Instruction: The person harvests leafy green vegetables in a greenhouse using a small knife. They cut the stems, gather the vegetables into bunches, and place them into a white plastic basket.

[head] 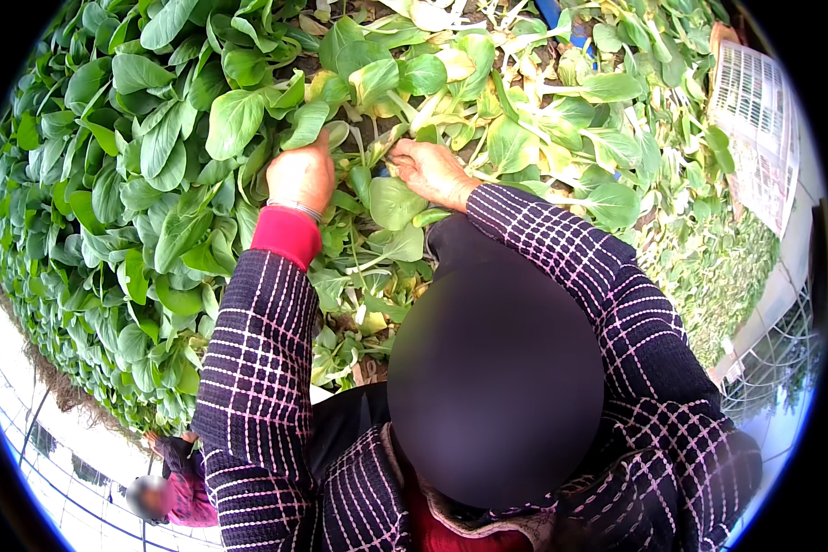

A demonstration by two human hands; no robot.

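Note:
My left hand [300,172] is curled among the leafy greens at the edge of the dense planting. Its fingertips are hidden by foliage, and a broad green leaf [306,125] rises just beyond it. To its right, my right hand [429,171] has its fingers bent together at a pale, creased leaf [387,142] close to the soil. A rounded green leaf [395,203] lies below the right fingers. Between the hands, leaf stalks and a bit of dark soil show.
Dense upright greens [138,172] fill the left side. Loose and yellowing leaves [517,138] cover the ground to the right. A white plastic crate [755,131] stands at far right. Another person [186,483] is at lower left. Blue plastic [550,12] shows at the top.

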